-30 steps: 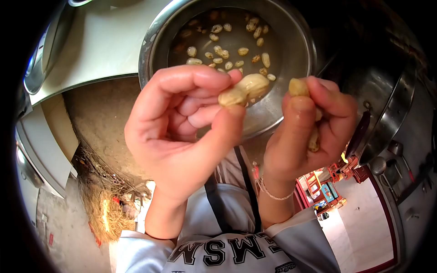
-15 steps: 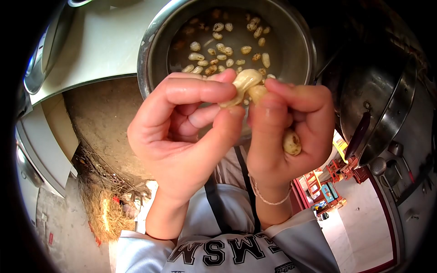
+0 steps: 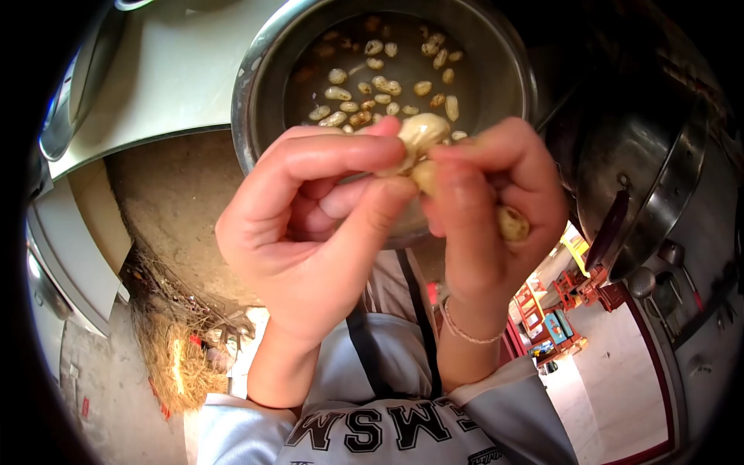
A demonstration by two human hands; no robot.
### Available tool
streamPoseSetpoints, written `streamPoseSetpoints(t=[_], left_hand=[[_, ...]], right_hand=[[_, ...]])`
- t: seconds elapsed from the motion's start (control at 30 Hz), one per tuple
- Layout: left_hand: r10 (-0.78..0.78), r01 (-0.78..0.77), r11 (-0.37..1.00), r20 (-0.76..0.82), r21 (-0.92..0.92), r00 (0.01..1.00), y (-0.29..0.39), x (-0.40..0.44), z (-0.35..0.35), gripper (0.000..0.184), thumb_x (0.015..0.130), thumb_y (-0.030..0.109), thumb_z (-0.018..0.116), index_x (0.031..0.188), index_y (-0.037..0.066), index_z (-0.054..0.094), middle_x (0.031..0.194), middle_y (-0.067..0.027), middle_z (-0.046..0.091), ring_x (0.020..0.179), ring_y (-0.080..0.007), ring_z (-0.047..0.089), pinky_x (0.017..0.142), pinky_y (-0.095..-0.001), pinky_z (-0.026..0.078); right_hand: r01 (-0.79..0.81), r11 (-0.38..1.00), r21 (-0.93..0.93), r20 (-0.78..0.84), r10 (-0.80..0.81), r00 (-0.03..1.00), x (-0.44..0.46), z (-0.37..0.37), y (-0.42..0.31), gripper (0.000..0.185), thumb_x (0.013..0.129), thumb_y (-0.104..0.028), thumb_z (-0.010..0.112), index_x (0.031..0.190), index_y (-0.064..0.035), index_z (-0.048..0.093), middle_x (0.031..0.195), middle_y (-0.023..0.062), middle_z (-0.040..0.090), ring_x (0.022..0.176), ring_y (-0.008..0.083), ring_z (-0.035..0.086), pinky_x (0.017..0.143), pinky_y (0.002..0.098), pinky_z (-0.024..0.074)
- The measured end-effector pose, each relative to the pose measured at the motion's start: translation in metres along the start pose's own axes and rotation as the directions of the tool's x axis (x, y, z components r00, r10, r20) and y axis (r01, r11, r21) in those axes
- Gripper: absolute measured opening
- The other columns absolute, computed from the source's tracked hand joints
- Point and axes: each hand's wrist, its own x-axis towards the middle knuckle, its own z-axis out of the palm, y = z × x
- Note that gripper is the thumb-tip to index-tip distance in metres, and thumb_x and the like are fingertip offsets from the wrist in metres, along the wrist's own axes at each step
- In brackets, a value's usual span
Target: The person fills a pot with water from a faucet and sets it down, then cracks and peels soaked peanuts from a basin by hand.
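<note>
Hands: two, left hand [image 3: 306, 232] and right hand [image 3: 474, 240]. One peanut [image 3: 425, 132] at the left fingertips, one more visible nut [image 3: 514, 223] in the right palm; can't tell if the bit at the right fingertips is separate. One basin [image 3: 246, 116], roughly two dozen pale floating peanuts [image 3: 386, 85] visible in it, exact count unclear, some dim or hidden. One bracelet [image 3: 471, 336], one skimmer [image 3: 642, 283], one straw pile [image 3: 180, 372].

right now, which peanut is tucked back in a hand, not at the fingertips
The brown-spotted peanut tucked inside the curled right hand; the paler pieces are pinched at the fingertips, and the others lie in the basin.
</note>
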Motion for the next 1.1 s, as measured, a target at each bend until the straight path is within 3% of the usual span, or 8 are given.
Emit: streamPoseSetpoints(t=[0.1, 0.2, 0.33, 0.43, 0.73, 0.83, 1.03, 1.1], left_hand=[[-0.016, 0.015, 0.999, -0.014, -0.040, 1.000, 0.004, 0.001, 0.004, 0.019, 0.069, -0.007, 0.061, 0.086, -0.003, 0.053, 0.086, -0.0076, 0.051, 0.088, -0.0138, 0.054, 0.074, -0.0199, 0.044], [0.017, -0.016, 0.999, 0.011, -0.042, 1.000, 0.003, -0.001, 0.000, 0.021, 0.069, -0.009, 0.060, 0.088, -0.003, 0.052, 0.086, -0.0072, 0.050, 0.082, -0.0112, 0.053, 0.072, -0.0192, 0.044], [0.052, -0.054, 0.995, -0.025, -0.081, 0.998, 0.002, -0.004, 0.004, 0.024, 0.069, -0.011, 0.057, 0.091, -0.003, 0.051, 0.088, -0.0077, 0.051, 0.074, -0.0077, 0.051, 0.070, -0.0184, 0.045], [-0.058, 0.044, 0.985, -0.081, -0.166, 0.995, 0.004, -0.007, 0.007, 0.026, 0.069, -0.011, 0.058, 0.092, -0.003, 0.050, 0.090, -0.0084, 0.052, 0.073, -0.0073, 0.052, 0.069, -0.0184, 0.045], [-0.116, 0.090, 0.974, -0.117, -0.209, 0.986, 0.006, -0.010, 0.005, 0.025, 0.069, -0.011, 0.058, 0.091, -0.003, 0.050, 0.091, -0.0073, 0.053, 0.069, -0.0048, 0.050, 0.066, -0.0150, 0.044], [-0.042, 0.032, 0.989, -0.066, -0.144, 0.997, 0.005, -0.010, -0.001, 0.025, 0.069, -0.011, 0.058, 0.091, -0.002, 0.050, 0.090, -0.0069, 0.053, 0.067, -0.0039, 0.049, 0.064, -0.0139, 0.043], [-0.092, 0.077, 0.979, -0.071, -0.189, 0.993, 0.008, -0.013, -0.003, 0.027, 0.069, -0.011, 0.058, 0.093, -0.003, 0.048, 0.090, -0.0075, 0.053, 0.076, -0.0089, 0.055, 0.072, -0.0199, 0.046], [-0.151, 0.142, 0.955, -0.016, -0.262, 0.988, 0.007, -0.014, -0.010, 0.027, 0.070, -0.010, 0.058, 0.093, -0.002, 0.048, 0.091, -0.0074, 0.053, 0.084, -0.0128, 0.056, 0.077, -0.0236, 0.046]], right_hand=[[0.078, 0.997, -0.020, -0.182, -0.080, 0.980, -0.004, 0.010, -0.003, 0.009, 0.080, -0.007, 0.049, 0.076, 0.0011, 0.047, 0.057, 0.0028, 0.048, 0.046, 0.0037, 0.039, 0.042, 0.0157, 0.0295], [0.142, 0.977, -0.159, -0.206, -0.174, 0.963, -0.008, 0.015, 0.005, 0.006, 0.077, -0.003, 0.054, 0.077, 0.0004, 0.049, 0.057, 0.0004, 0.049, 0.047, 0.0003, 0.039, 0.042, 0.0139, 0.0297], [0.283, 0.901, -0.328, -0.215, -0.363, 0.907, -0.007, 0.017, 0.008, 0.010, 0.071, -0.001, 0.061, 0.077, -0.0007, 0.054, 0.056, -0.0006, 0.050, 0.045, 0.0015, 0.044, 0.040, 0.0155, 0.0351], [0.304, 0.857, -0.417, -0.219, -0.419, 0.881, -0.008, 0.018, 0.006, 0.012, 0.069, -0.001, 0.063, 0.078, 0.0001, 0.055, 0.060, 0.0005, 0.052, 0.044, 0.0060, 0.047, 0.041, 0.0183, 0.0396], [0.396, 0.695, -0.600, -0.155, -0.586, 0.795, -0.010, 0.024, 0.009, 0.016, 0.068, -0.001, 0.065, 0.078, 0.0035, 0.054, 0.063, 0.0074, 0.053, 0.049, 0.0144, 0.053, 0.044, 0.0228, 0.0447], [0.411, 0.738, -0.535, -0.154, -0.563, 0.812, -0.010, 0.024, 0.008, 0.016, 0.068, -0.001, 0.065, 0.080, 0.0030, 0.054, 0.065, 0.0075, 0.054, 0.051, 0.0149, 0.054, 0.045, 0.0220, 0.0453], [0.205, 0.926, -0.316, -0.098, -0.247, 0.964, -0.008, 0.010, -0.010, 0.009, 0.074, 0.000, 0.057, 0.078, 0.0037, 0.050, 0.068, 0.0047, 0.053, 0.057, 0.0043, 0.044, 0.052, 0.0140, 0.0356], [0.019, 0.997, -0.081, 0.139, -0.008, 0.990, -0.002, -0.004, -0.010, 0.011, 0.076, -0.006, 0.057, 0.078, 0.0024, 0.050, 0.066, 0.0032, 0.051, 0.054, 0.0027, 0.040, 0.049, 0.0130, 0.0309]])
